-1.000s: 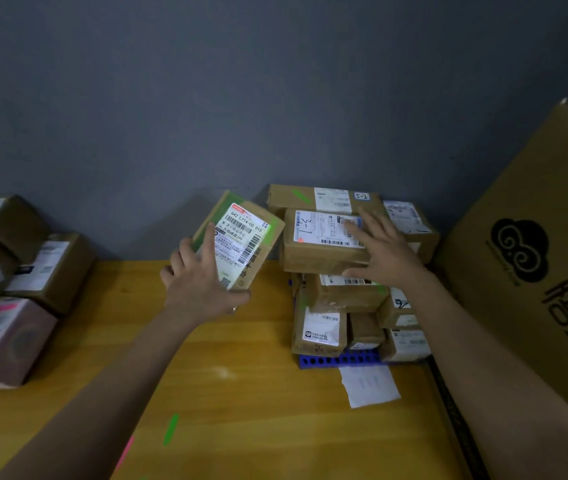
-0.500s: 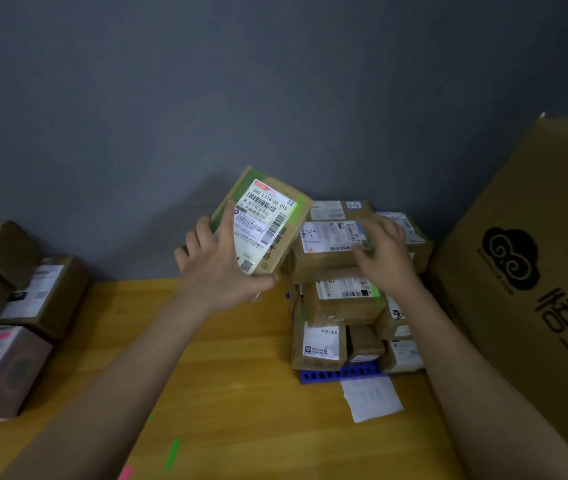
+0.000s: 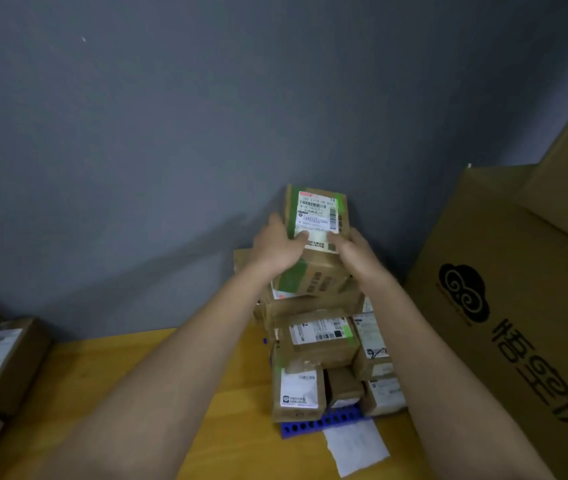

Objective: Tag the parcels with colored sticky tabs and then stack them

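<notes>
Head view: green-taped parcel point(image 3: 317, 233) held at the top of the stack point(image 3: 324, 341), between both hands.

The left hand point(image 3: 277, 245) grips its near-left edge and the right hand point(image 3: 353, 249) its near-right, fingers point(image 3: 301, 236) curled over the label; both are equally near. The parcel's long axis runs away toward the wall, tipped up (whether it already rests on the stack I cannot tell). The stack stands on the bench point(image 3: 158, 393).

Parcel sorting rm: labelled parcels point(image 3: 313, 344), big cartons point(image 3: 518, 306).
</notes>
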